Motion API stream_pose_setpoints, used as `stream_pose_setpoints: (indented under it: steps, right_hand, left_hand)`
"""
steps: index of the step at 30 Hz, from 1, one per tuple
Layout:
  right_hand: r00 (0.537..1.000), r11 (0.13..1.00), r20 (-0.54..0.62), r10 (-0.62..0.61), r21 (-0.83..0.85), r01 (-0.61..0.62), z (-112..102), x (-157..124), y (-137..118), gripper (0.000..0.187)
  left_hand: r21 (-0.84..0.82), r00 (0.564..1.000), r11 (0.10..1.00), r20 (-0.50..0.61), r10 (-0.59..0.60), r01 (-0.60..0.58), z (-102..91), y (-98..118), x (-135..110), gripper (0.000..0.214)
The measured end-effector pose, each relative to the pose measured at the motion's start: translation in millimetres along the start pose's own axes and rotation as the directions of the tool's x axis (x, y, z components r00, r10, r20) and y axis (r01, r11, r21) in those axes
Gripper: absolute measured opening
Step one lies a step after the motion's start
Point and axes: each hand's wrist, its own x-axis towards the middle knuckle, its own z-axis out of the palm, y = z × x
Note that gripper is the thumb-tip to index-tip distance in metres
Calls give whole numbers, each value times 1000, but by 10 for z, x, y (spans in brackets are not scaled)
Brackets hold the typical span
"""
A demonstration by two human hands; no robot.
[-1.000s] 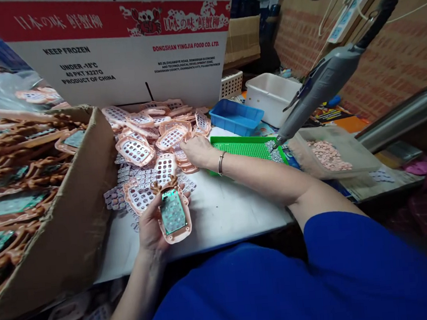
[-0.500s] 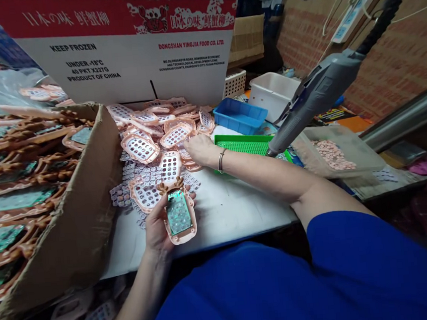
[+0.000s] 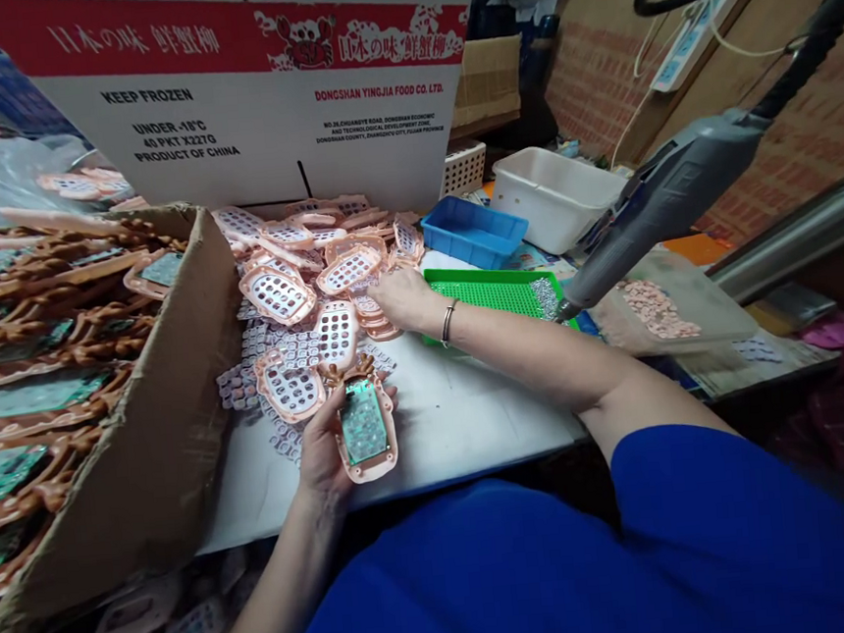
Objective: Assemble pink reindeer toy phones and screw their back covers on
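My left hand (image 3: 323, 453) holds a pink deer-shaped toy phone shell (image 3: 365, 425) with a green circuit board in it, just above the white table (image 3: 461, 421). My right hand (image 3: 406, 298), a bracelet on its wrist, reaches into the pile of pink shell fronts (image 3: 306, 267) and grey rubber keypads (image 3: 249, 371). Its fingers rest on pieces at the pile's right edge; whether they grip one is hidden.
A cardboard box (image 3: 145, 449) of assembled shells stands at the left. A large white carton (image 3: 262, 94) stands behind the pile. A hanging electric screwdriver (image 3: 677, 196) hovers over a green screw tray (image 3: 494, 290). Blue (image 3: 473, 228), white (image 3: 551, 192) and clear (image 3: 672, 300) bins sit at the right.
The left hand has shifted the shell slightly to the right. The hanging screwdriver has swung to the right. The right hand stays in the pile.
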Motion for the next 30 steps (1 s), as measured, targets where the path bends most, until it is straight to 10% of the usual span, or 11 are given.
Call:
stream_pose_setpoints:
  steps: [30]
  right_hand:
    - [981, 991, -159, 113, 97, -98, -118, 66, -25, 46]
  left_hand:
    - [26, 1000, 1000, -28, 9, -9, 3, 2, -4, 41]
